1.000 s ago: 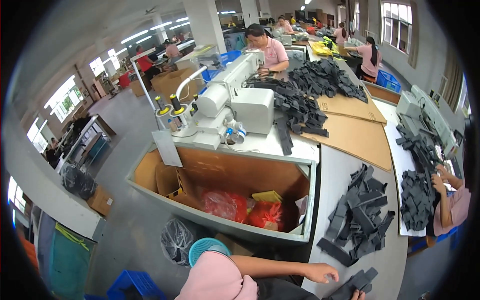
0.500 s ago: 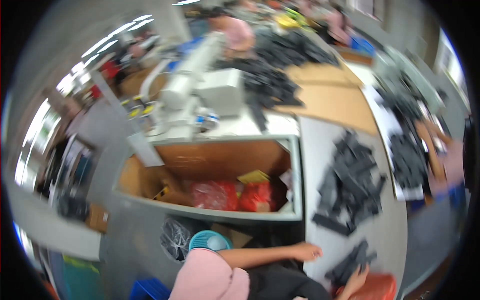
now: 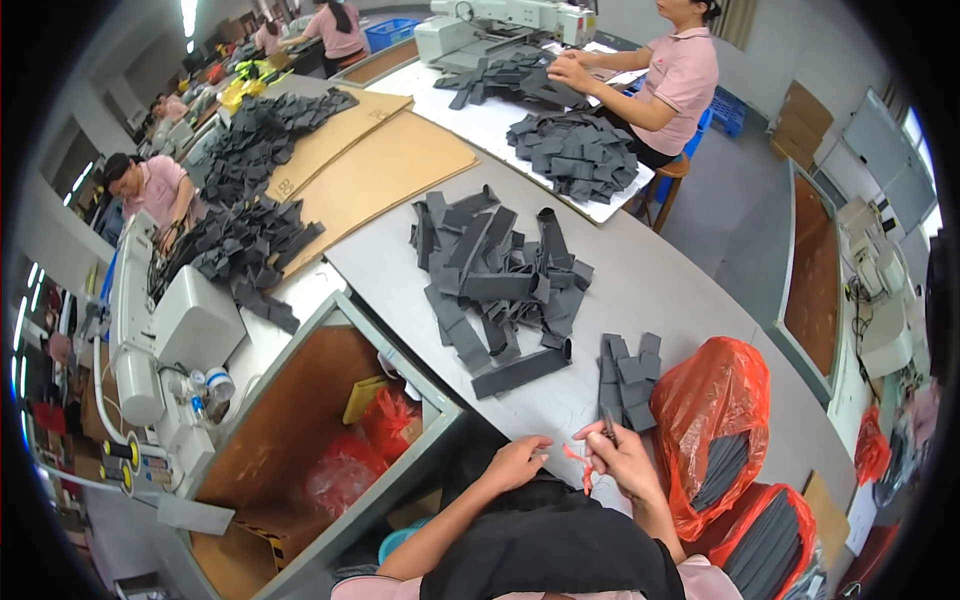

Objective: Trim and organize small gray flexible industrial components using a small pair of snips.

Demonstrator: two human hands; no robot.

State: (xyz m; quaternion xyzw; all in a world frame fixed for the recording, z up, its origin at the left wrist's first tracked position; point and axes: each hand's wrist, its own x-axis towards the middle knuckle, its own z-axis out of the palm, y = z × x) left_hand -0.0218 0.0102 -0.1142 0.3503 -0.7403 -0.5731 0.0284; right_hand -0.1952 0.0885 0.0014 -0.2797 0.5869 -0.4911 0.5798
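At the table's near edge, my left hand point(image 3: 517, 463) hovers with its fingers a little apart and nothing visible in them. Close by on the right, my right hand point(image 3: 622, 462) is closed around a small dark pointed tool point(image 3: 608, 428), possibly thread snips. A thin red strip point(image 3: 577, 462) hangs at the fingertips of this hand. Just beyond it lies a small stack of dark grey fabric pieces point(image 3: 630, 378). Farther off is a loose heap of dark grey fabric bands point(image 3: 505, 275), some folded into loops.
Red plastic bags point(image 3: 715, 400) full of grey pieces stand right of my right hand. An open wooden-lined bin point(image 3: 270, 460) holding red bags is at the left. Brown cardboard point(image 3: 380, 180) lies beyond the heap. Co-workers point(image 3: 680, 75) sit at sewing machines point(image 3: 140, 350).
The view has swung to the right. My right hand has come away from the small grey stack and now holds the dark tool beside a red strip. My hands are closer together.
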